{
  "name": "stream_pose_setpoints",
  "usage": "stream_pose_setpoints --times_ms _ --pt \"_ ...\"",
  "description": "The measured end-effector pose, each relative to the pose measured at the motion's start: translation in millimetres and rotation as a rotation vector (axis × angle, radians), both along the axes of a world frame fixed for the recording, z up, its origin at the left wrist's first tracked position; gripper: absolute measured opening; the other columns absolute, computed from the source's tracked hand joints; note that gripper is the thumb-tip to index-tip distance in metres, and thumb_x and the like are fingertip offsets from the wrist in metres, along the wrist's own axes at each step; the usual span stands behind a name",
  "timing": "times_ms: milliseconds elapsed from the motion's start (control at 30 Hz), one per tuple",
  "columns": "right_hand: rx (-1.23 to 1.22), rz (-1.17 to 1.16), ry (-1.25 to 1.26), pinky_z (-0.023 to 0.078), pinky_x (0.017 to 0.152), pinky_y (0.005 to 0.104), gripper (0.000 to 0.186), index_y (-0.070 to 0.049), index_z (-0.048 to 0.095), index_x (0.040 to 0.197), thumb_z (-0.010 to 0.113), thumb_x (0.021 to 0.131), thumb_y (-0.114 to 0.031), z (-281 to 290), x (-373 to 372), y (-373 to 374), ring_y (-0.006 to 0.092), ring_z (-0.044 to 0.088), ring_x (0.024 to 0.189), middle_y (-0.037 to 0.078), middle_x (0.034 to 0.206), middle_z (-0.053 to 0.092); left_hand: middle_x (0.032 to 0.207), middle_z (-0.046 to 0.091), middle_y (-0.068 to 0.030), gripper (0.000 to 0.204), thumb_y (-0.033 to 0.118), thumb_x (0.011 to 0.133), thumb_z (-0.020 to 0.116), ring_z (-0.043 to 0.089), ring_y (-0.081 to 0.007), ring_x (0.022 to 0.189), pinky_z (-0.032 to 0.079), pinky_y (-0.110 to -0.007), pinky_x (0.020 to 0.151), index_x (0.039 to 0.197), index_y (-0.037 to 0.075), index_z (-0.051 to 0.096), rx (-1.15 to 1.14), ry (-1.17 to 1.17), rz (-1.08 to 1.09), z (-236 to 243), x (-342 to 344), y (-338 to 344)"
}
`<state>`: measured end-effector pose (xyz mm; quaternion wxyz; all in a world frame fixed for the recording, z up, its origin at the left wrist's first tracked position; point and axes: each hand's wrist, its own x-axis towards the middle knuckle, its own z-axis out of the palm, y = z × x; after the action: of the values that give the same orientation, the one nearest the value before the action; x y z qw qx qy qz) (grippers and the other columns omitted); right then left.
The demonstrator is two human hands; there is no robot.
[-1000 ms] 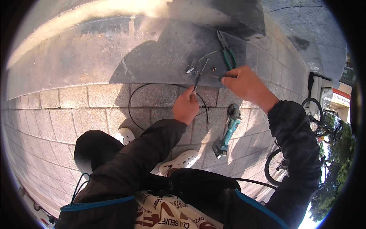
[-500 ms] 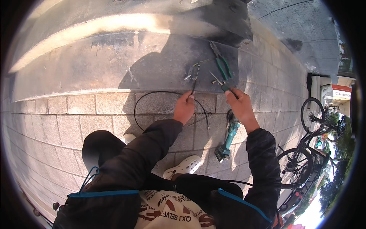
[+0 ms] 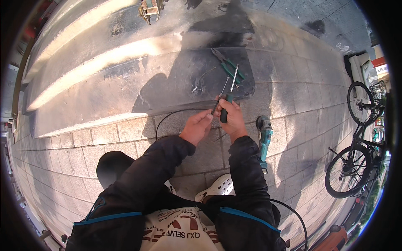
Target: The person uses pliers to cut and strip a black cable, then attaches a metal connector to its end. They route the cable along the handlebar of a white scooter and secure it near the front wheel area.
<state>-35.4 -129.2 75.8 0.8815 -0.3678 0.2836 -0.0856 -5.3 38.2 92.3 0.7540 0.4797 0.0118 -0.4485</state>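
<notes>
At the left, we see a long step of grey stone, and below its edge lies the paving of pale rectangular blocks. On this paving a loop of thin black cable bends toward the left hand, which is in front of the person, near the edge of the step. Thumb and fingers of this hand are pressed together and they pinch a slim black cable end with bare metal tip, directed up and a little to the right (we cannot tell if it is one piece with the loop). Above the left hand, a small silver metal piece rests on the step. Lower down, near the person's knees, we notice a white clog with round holes. Further right, the pliers with green handles lie on the step. The right hand is just beside the left one; its fingers are closed around the handle of a screwdriver with dark green and black grip and bright metal shaft, and the shaft points upward, across our view of the pliers. To the right of this hand, a teal angle grinder lies on the paving, and well apart stands a black bicycle.
</notes>
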Motion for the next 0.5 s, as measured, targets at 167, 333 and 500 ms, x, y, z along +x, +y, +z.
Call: stream_pose_setpoints --times_ms 167,333,500 --pt "0.114 0.032 -0.105 0.050 0.063 0.0343 0.025 0.000 0.066 0.115 0.070 0.099 -0.018 7 -7 -2 0.0167 0.058 0.071 0.003 0.081 0.062 0.069 0.037 0.0082 0.023 0.024 0.112 0.054 0.029 -0.0058 0.052 0.023 -0.027 0.045 0.127 0.011 0.065 -0.021 0.045 -0.092 24 -5 9" --pt "0.287 -0.259 -0.210 0.048 0.063 0.0326 0.022 -0.001 0.063 0.109 0.069 0.100 -0.020 11 -2 -5 0.0161 0.058 0.071 0.002 0.080 0.058 0.069 0.032 0.0075 0.026 0.025 0.112 0.052 0.029 -0.0059 0.052 0.021 -0.026 0.046 0.130 0.010 0.064 -0.016 0.051 -0.167 35 -19 21" --pt "0.018 -0.183 -0.125 0.047 0.063 0.0308 0.019 -0.003 0.063 0.108 0.069 0.100 -0.019 2 -21 -19 0.0136 0.057 0.071 0.001 0.080 0.057 0.069 0.032 0.0070 0.028 0.024 0.113 0.051 0.029 -0.0060 0.053 0.021 -0.026 0.047 0.132 0.008 0.063 0.018 0.085 -0.230 46 -27 32"
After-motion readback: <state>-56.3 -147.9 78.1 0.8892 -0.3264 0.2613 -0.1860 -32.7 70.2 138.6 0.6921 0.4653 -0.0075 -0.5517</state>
